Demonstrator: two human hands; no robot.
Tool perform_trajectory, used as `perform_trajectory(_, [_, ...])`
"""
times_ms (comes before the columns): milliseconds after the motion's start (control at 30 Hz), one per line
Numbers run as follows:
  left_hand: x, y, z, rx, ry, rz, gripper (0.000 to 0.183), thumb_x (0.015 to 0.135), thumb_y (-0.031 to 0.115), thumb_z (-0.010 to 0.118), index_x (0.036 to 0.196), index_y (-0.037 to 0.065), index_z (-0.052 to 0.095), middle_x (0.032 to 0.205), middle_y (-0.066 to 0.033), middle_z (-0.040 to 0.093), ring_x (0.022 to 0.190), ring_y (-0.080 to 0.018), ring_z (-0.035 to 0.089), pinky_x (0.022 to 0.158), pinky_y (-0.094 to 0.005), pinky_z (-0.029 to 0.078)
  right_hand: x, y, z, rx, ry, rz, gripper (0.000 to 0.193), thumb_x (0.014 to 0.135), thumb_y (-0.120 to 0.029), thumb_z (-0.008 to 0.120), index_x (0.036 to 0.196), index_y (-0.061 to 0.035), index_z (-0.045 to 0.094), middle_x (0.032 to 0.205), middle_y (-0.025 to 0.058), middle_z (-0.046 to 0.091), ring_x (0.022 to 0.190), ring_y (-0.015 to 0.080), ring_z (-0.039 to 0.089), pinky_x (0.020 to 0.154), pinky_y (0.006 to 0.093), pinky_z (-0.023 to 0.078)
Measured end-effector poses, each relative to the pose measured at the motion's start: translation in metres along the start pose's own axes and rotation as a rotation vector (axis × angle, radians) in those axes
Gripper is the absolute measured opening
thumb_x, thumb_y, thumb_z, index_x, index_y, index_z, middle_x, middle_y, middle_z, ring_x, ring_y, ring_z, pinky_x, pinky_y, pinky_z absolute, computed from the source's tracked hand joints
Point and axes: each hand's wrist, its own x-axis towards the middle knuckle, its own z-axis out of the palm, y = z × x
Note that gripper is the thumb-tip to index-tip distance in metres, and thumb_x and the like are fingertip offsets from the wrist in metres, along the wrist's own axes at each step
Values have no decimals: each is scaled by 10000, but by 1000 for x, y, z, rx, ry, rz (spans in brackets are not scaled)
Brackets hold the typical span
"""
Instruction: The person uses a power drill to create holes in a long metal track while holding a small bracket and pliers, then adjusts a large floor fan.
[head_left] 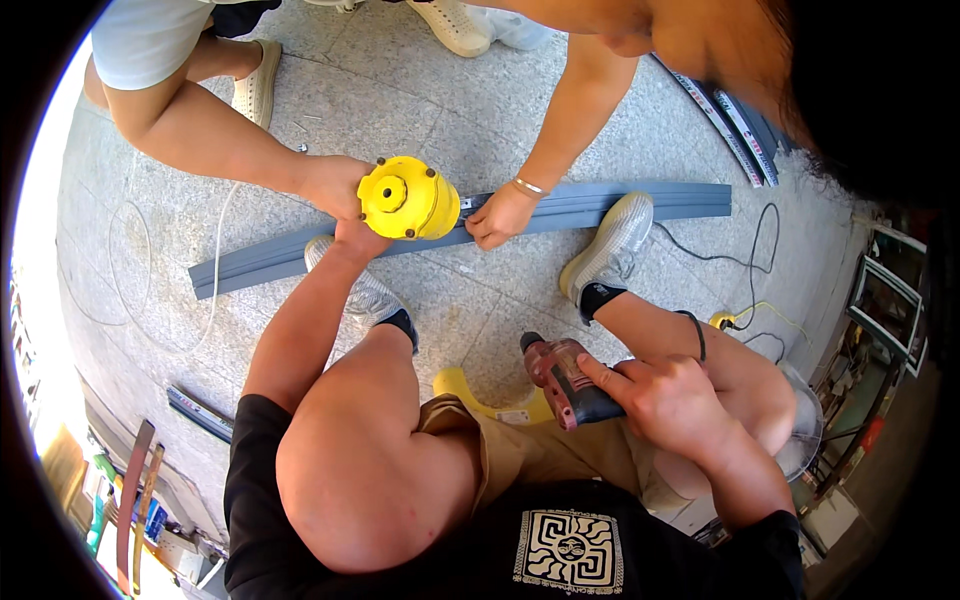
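In my right hand is a dark red and black power drill, held above my lap with its black chuck toward the upper left. My index finger lies along its body. My left hand reaches to a long grey grooved strip on the floor, below a yellow tool with a round bolted cap; its fingers are hidden. A co-worker's hand is at that yellow tool. The co-worker's other hand touches the strip just right of it, fingers pinched.
My shoes rest against the strip. A dark cord curls at right, and a pale hose loops at left. More grey strips lie at the upper right. A yellow curved object sits between my legs. Metal frames stand far right.
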Motion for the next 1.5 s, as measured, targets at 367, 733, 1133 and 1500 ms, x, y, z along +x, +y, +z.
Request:
perform_trajectory(367, [30, 20, 19, 1703, -104, 303, 450, 1095, 286, 479, 1517, 133, 448, 1442, -223, 590, 1379, -396, 591, 1234, -545, 453, -8, 3, -1, 24, -5, 39, 574, 860, -140, 690, 1432, -188, 709, 745, 4, 650, 674, 188, 701, 601, 353, 562])
perform_trajectory(733, [19, 1, 34, 1730, 10, 341, 513, 1072, 340, 507, 1559, 258, 367, 1420, -178, 583, 1328, -386, 591, 1200, -612, 469, -7, 2, -1, 22, -21, 37, 562, 884, -150, 665, 1442, -201, 707, 732, -10, 659, 642, 180, 695, 550, 339, 543])
perform_trajectory(1133, [25, 3, 7, 1168, 21, 307, 475, 1050, 308, 490, 1512, 242, 400, 1342, -182, 579, 1272, -356, 594, 1186, -611, 477, -8, 0, -4, 18, 5, 32, 548, 893, -144, 648, 1436, -186, 708, 727, -10, 661, 634, 164, 691, 555, 338, 549])
perform_trajectory(1500, [22, 12, 16, 2020, -95, 386, 438, 1070, 341, 467, 1486, 244, 369, 1344, -190, 581, 1283, -376, 587, 1199, -630, 447, -12, 3, 1, 38, 19, 42, 532, 891, -140, 647, 1415, -174, 725, 725, -6, 663, 648, 168, 702, 582, 332, 560])
